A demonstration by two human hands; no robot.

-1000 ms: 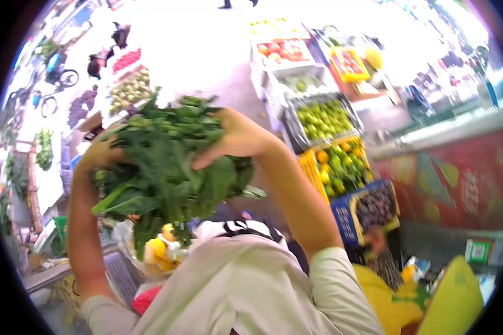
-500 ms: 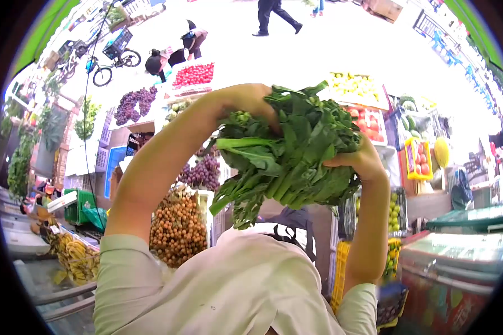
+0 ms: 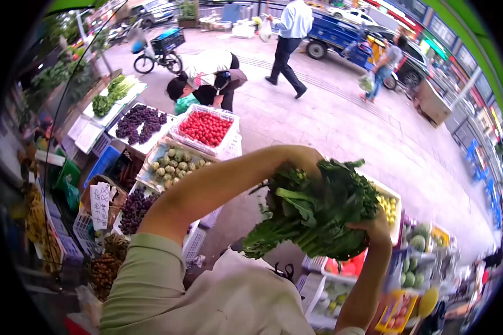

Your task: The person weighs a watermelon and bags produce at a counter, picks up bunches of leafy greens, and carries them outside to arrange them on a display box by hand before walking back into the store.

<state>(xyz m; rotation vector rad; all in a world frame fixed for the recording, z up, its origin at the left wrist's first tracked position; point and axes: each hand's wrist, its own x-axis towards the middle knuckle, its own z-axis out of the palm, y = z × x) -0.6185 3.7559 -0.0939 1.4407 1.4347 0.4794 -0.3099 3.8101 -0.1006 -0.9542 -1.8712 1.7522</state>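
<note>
Your left hand (image 3: 306,158) (on the far side) and right hand (image 3: 376,226) clamp the lifted bunch of dark-green leafy vegetables (image 3: 324,206), not yet set down.

From my head, the one camera looks forward and down, very near my shirt (image 3: 223,298) and close above my left hand (image 3: 306,161) and right hand (image 3: 378,230), its wide, curving view reaching out to the street pavement (image 3: 332,125).
</note>
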